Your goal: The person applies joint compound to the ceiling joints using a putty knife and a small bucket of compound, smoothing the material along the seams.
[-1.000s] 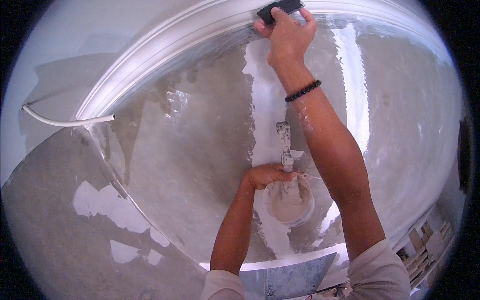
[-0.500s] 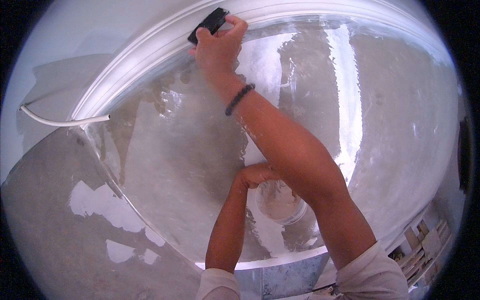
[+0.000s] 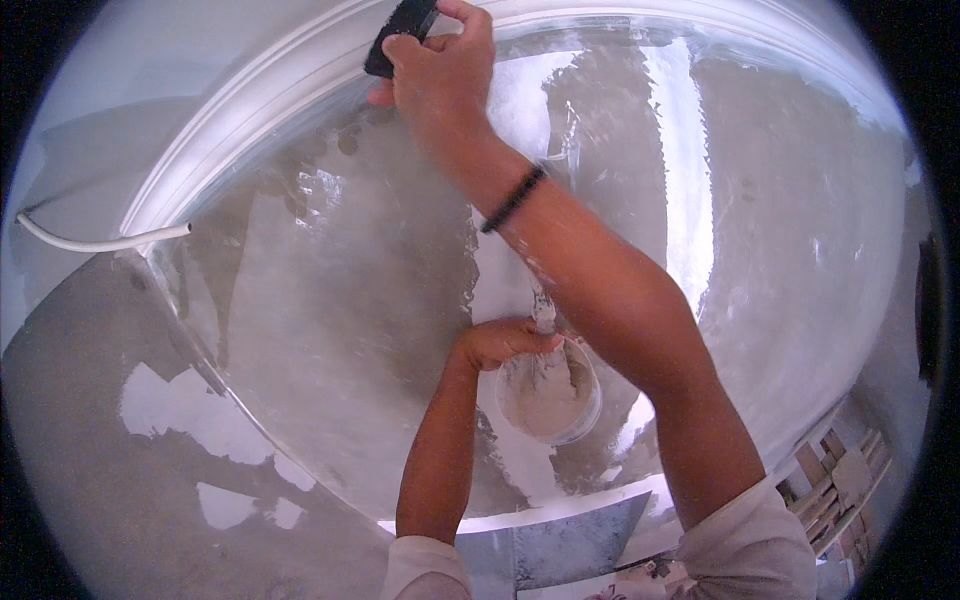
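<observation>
My right hand (image 3: 440, 70) grips a black rectangular block (image 3: 398, 38) up at the white moulded cornice (image 3: 230, 110), just above the grey, patchily coated wall (image 3: 320, 260); a dark beaded band circles that wrist. Low in the middle, my left hand (image 3: 505, 342) holds a white round bucket (image 3: 590, 405) by its rim, with pale paste (image 3: 530, 400) inside. A paste-smeared tool handle (image 3: 543, 310) stands up out of the bucket under my left hand's fingers, partly behind my right forearm.
A white curved pipe (image 3: 100, 243) sticks out at the upper left. An adjoining grey wall (image 3: 150, 480) with white patches fills the lower left. Boards (image 3: 840, 480) lean or lie at the lower right, and grey slabs (image 3: 575, 545) show below the wall.
My right hand and the black block have moved left along the cornice, dipped slightly, then risen again. My left hand with the bucket has shifted slightly left in view.
</observation>
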The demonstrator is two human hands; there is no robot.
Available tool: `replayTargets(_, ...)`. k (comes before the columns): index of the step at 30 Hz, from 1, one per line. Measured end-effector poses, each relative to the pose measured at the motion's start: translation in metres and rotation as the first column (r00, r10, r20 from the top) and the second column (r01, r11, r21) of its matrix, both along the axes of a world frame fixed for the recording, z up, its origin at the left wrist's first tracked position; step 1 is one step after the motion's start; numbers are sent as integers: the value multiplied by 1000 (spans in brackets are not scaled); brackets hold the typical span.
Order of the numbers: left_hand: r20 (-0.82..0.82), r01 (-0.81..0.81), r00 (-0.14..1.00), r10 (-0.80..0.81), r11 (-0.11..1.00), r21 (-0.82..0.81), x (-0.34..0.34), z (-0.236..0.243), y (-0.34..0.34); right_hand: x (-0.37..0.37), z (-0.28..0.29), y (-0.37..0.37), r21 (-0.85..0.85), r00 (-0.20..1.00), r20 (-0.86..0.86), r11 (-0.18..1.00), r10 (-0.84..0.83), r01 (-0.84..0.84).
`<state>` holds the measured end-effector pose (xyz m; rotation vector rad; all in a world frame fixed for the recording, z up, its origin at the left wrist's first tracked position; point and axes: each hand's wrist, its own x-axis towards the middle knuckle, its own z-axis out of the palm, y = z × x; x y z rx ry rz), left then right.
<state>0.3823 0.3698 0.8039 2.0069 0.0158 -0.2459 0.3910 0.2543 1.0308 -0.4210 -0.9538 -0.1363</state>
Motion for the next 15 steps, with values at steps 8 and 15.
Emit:
replayTargets(8, 80, 95, 992, -98, 995, 35, 15, -12, 6, 160, -55, -56, 321, 144, 385, 278, -912, 905)
replayTargets(15, 78, 123, 990, -120, 992, -37, 8, -10, 3, 151, 4, -79, 698, -400, 447, 32, -800, 716)
